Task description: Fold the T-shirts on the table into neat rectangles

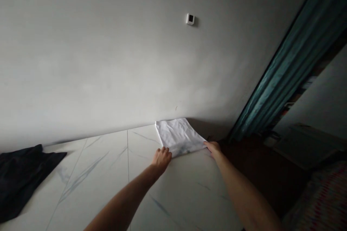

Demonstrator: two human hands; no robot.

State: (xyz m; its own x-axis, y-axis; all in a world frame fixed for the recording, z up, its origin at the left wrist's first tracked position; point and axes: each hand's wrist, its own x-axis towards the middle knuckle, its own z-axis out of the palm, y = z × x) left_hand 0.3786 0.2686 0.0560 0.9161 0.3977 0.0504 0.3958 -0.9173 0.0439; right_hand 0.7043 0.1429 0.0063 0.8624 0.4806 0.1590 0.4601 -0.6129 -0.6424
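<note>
We look forward and down at a folded white cloth point(179, 136) lying flat at the far edge of the table point(89, 177), against the foot of the wall point(108, 61). Its sides look nearly equal, so we can mark no clear long axis. The cloth lies ahead of both hands, and neither hand is clearly nearer. The left hand point(162, 160) sits at the near edge toward its left corner, with the left fingers point(164, 151) curled over the fold. The right hand point(213, 149) sits at the near right corner, with the right fingers point(207, 145) lying on the cloth. We cannot tell whether either hand pinches it. Both arms reach forward and inward. A dark cloth point(20, 180) lies well apart at the table's left end.
</note>
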